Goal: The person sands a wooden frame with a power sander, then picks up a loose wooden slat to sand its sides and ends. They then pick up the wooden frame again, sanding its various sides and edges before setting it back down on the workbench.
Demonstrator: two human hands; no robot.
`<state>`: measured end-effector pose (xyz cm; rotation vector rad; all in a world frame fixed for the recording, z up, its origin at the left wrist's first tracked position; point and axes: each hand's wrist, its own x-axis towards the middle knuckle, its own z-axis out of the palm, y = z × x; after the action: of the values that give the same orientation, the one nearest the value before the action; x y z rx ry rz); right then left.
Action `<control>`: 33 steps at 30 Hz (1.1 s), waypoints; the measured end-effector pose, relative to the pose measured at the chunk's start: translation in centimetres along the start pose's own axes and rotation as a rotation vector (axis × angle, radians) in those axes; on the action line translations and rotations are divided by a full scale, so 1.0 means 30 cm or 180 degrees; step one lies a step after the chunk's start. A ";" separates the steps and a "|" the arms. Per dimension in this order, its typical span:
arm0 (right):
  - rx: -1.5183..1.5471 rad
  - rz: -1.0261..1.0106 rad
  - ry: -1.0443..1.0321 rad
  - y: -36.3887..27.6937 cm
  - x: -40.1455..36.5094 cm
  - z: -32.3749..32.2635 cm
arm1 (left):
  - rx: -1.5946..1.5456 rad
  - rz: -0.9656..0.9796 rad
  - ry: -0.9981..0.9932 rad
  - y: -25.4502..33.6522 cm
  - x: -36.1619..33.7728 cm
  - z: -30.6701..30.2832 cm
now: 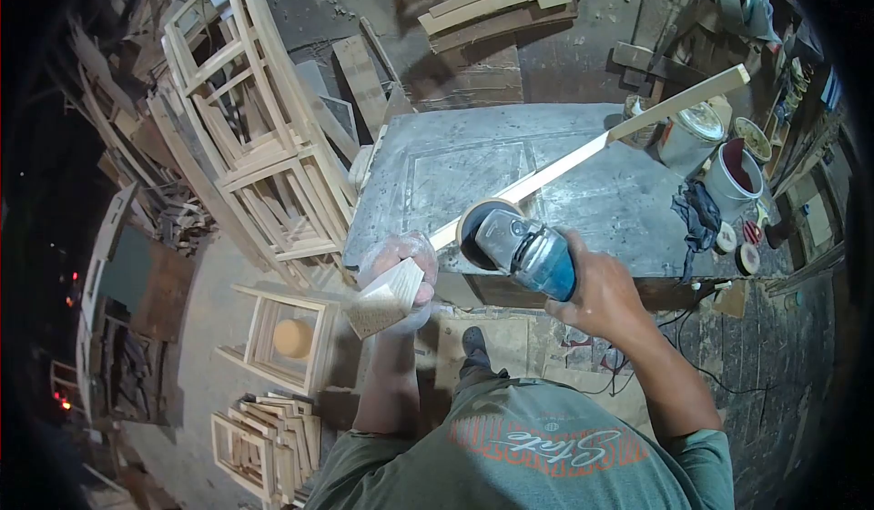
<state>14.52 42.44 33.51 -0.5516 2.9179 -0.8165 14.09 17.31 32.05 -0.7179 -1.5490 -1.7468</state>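
Observation:
My left hand [391, 260], in a clear plastic glove, is closed around the near end of a long pale wooden bar [572, 159]. The bar slants across the workbench [437, 160] towards the upper right. My right hand [603, 293] grips a blue angle grinder [544, 264] with a round sanding disc [473, 223] on its front. That disc sits over the bar, just right of my left hand. Whether the disc touches the wood cannot be made out, because the grinder covers that spot.
White buckets [734, 181] stand at the bench's right end, beside a dark cloth [697, 219] and small rolls. Wooden frames [264, 137] lean at the left. Smaller frames [264, 446] are stacked on the floor. A black cable [706, 373] runs along the floor at the right.

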 end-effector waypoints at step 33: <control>0.0177 -0.0253 0.0141 -0.054 0.069 0.001 | 0.0275 0.0109 -0.0042 -0.007 0.012 0.000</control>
<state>13.11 40.41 34.39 -0.6567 2.9194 -0.9276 13.70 17.26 32.18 -0.7103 -1.6015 -1.6428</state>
